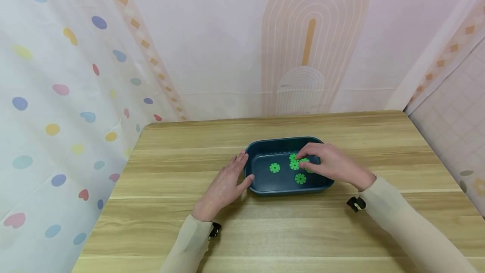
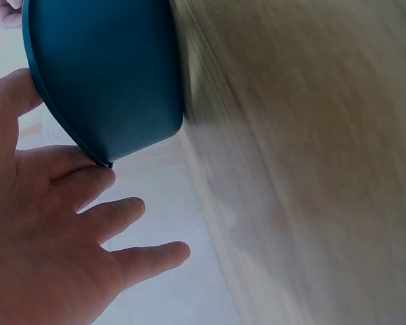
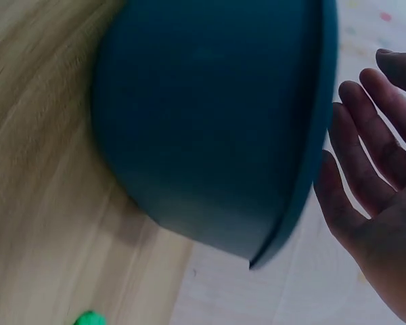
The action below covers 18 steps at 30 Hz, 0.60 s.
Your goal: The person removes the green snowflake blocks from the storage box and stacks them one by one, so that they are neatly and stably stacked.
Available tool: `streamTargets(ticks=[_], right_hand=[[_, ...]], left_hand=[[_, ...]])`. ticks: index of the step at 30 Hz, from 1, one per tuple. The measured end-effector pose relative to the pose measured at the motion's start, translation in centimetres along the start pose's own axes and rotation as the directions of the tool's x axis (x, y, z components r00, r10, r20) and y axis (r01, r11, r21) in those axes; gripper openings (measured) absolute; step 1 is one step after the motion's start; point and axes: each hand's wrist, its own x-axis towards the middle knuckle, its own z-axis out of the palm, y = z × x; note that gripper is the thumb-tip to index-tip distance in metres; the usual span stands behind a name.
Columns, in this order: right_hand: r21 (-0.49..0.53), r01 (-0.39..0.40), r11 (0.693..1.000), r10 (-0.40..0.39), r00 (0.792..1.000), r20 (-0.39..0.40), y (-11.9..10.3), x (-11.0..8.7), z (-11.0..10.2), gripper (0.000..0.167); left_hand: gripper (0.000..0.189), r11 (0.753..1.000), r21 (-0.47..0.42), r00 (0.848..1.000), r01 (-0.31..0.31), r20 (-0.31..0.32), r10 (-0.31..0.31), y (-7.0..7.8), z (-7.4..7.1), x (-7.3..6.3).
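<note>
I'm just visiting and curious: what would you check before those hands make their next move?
1. Dark teal, rounded-rectangular, plastic-looking tray flat on the light wood-grain table: ok.
2. Left hand touching the tray's rim: ok.
3. Bright green, round, notched-edge pieces visible inside the tray: ok.
4. Right hand within reach of a piece: ok, fingertips are at the clustered ones.
5. Right hand pinching a piece: cannot tell.
6. Every green piece inside: cannot tell; a small green bit shows at the right wrist view's bottom edge.

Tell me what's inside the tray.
Several green pieces lie in the tray; the right hand hides part of its right end, so anything beneath can't be seen.
</note>
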Motion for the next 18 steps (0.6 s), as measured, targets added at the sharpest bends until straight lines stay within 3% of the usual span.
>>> streamTargets(ticks=[8,18], right_hand=[[-0.013,0.049,0.999,-0.048,0.998,0.043,-0.1,1.6,1.1,0.019],[0.001,0.026,1.0,-0.026,0.992,0.122,-0.2,3.1,3.0,0.026]], left_hand=[[0.071,1.0,-0.004,1.0,0.007,-0.003,-0.007,0.0,0.1,0.0],[0.071,1.0,0.004,1.0,0.0,-0.001,0.0,0.0,0.0,0.0]])
